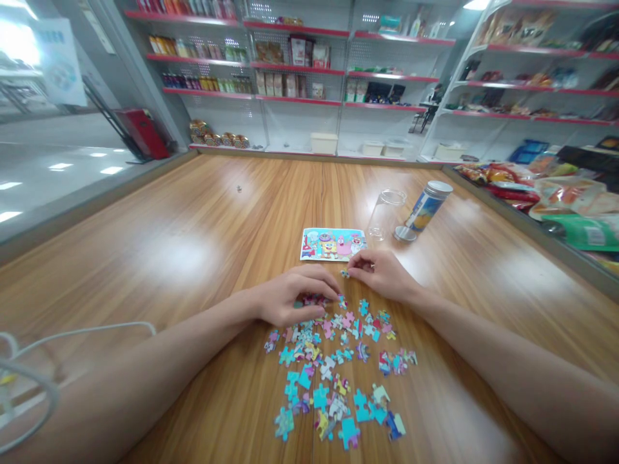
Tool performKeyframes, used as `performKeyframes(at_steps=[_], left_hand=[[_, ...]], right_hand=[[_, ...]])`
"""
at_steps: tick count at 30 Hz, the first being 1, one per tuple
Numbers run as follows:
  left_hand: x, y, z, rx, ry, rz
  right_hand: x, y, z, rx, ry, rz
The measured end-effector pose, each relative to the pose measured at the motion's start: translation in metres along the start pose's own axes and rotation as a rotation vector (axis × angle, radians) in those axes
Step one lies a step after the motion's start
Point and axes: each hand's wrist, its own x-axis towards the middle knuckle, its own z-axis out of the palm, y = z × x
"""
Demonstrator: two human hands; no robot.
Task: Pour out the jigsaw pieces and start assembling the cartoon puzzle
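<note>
Loose jigsaw pieces [320, 396], mostly light blue with pink and yellow, lie scattered on the wooden table [203, 399] between my forearms. My left hand [297, 293] hovers low over the far part of the heap, thumb and fingers apart. Its fingertips are at a small puzzle piece [342, 301], and I cannot tell whether they touch it. Just beyond, my right hand [380, 274] pinches a puzzle piece [345, 273] between thumb and forefinger. A cartoon picture card [333, 245] lies flat right behind both hands.
A clear jar [385, 216] and a blue can [428, 207] with a silver lid stand behind the right hand, a metal disc [405, 233] beside them. A white cable [87, 330] runs by my left forearm. Snack packs [570, 200] lie past the right edge.
</note>
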Motion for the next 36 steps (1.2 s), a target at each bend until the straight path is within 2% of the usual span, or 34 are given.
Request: performKeyframes(at_steps=[3,8,13,16,18,20,21,23,27,32,36], left_hand=[[0.004,0.010,0.007,0.008,-0.082,0.029],[0.012,0.028,0.019,-0.015,-0.238,0.042],[0.015,0.038,0.023,-0.170,-0.254,0.042],[0.012,0.035,0.018,-0.319,-0.151,0.003],[0.010,0.028,0.013,-0.374,0.033,-0.036],[0.008,0.019,0.008,-0.289,0.295,-0.136],[0.007,0.013,0.006,-0.205,0.386,-0.185],[0.005,0.003,0.006,-0.054,0.476,-0.254],[0.005,-0.012,0.013,0.145,0.425,-0.351],[0.003,-0.017,0.020,0.261,0.293,-0.295],[0.002,-0.016,0.018,0.287,0.256,-0.297]], right_hand=[[0.000,0.008,0.005,-0.001,0.004,-0.002],[-0.002,0.007,0.008,-0.106,0.002,-0.034],[-0.004,0.006,0.011,-0.154,0.002,-0.052],[-0.005,0.005,0.012,-0.152,0.015,-0.053],[-0.005,0.005,0.011,-0.145,0.011,-0.061],[-0.006,0.004,0.011,-0.138,-0.008,-0.075],[-0.006,0.004,0.011,-0.142,-0.017,-0.083],[-0.006,0.004,0.011,-0.165,-0.019,-0.098],[-0.007,0.002,0.011,-0.229,-0.008,-0.115],[-0.009,0.002,0.012,-0.239,0.010,-0.131],[-0.008,0.002,0.014,-0.278,0.024,-0.142]])
